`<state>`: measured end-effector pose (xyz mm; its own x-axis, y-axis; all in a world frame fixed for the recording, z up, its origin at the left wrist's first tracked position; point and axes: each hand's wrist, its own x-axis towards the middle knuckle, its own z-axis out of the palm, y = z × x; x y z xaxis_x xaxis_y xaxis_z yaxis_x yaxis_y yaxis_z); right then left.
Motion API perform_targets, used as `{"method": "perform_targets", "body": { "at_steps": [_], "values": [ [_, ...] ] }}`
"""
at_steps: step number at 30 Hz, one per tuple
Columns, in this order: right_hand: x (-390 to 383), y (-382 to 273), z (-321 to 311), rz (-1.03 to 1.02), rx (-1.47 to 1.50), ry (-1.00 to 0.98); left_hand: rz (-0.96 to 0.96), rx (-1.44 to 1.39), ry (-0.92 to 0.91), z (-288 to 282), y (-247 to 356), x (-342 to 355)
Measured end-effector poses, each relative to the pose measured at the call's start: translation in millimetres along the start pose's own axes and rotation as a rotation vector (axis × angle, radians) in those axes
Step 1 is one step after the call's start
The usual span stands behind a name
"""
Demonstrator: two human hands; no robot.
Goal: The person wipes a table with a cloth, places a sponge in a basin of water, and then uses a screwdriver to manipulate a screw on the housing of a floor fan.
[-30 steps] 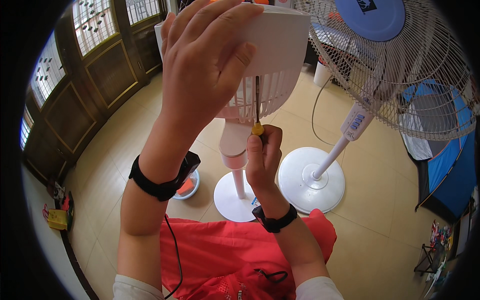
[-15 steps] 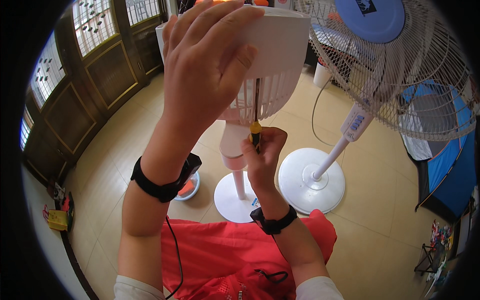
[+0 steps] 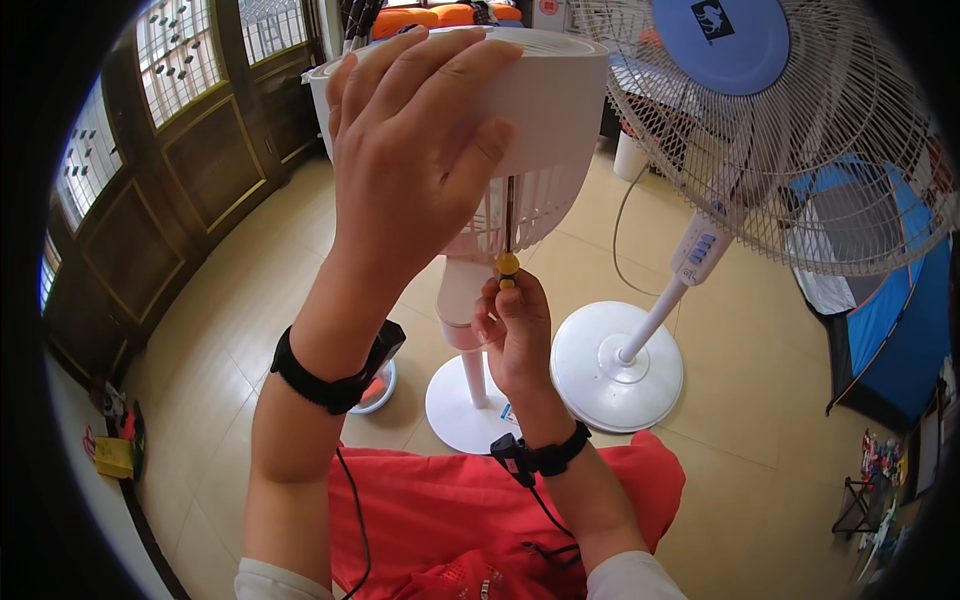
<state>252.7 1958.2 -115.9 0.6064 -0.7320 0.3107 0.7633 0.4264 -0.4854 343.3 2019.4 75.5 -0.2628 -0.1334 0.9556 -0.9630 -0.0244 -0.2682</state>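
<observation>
My left hand (image 3: 405, 160) is curved over the top and near face of a white plastic fan housing (image 3: 555, 110), fingers on its upper rim. My right hand (image 3: 515, 330), below the housing, pinches a screwdriver with a yellow-and-black handle (image 3: 508, 264), its fingertips loosely curled round it. The metal shaft stands upright in front of the housing's slatted lower part; its tip is at the slats' upper edge, too small to make out. The housing sits on a white stand (image 3: 450, 410) with a round base.
A second fan (image 3: 728, 45) with wire guard and blue centre stands at right on a white base (image 3: 580, 365). Behind it are a blue tent (image 3: 870, 340) and a white bin (image 3: 630, 158). A basin (image 3: 386, 398) sits behind my left forearm. Dark doors (image 3: 215, 170) line the left.
The housing and both hands sit slightly lower in view, with a slight view shift. My right hand's fingers have shifted and rotated around the screwdriver handle; my left hand stays on the housing.
</observation>
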Motion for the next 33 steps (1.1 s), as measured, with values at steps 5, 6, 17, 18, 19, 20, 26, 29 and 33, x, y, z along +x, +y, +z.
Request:
{"method": "perform_targets", "body": {
  "at_steps": [5, 6, 17, 18, 19, 20, 26, 29, 33],
  "values": [
    [-1, 1, -6, 0.013, -0.029, -0.061, 0.018, 0.009, 0.029, 3, 2, 1],
    [-1, 1, -7, 0.011, -0.027, -0.062, 0.02, 0.008, 0.028, 4, 3, 2],
    [1, 8, -11, -0.017, 0.005, -0.188, 0.023, -0.032, 0.039, 2, 4, 3],
    [2, 7, -11, -0.017, 0.006, -0.19, 0.024, -0.029, 0.039, 1, 4, 3],
    [3, 5, -11, 0.01, 0.04, -0.201, 0.018, -0.032, 0.037, 1, 5, 3],
    [4, 3, -11, 0.038, 0.073, -0.21, 0.011, -0.035, 0.033, 1, 5, 3],
    [12, -13, -16, 0.273, 0.118, -0.295, 0.006, -0.023, 0.024, 1, 5, 2],
    [16, -17, -17, 0.323, 0.063, -0.28, 0.016, -0.03, 0.023, 2, 4, 4],
    [24, -17, -27, 0.391, 0.158, -0.326, 0.009, -0.025, 0.016, 1, 2, 2]
  ]
}}
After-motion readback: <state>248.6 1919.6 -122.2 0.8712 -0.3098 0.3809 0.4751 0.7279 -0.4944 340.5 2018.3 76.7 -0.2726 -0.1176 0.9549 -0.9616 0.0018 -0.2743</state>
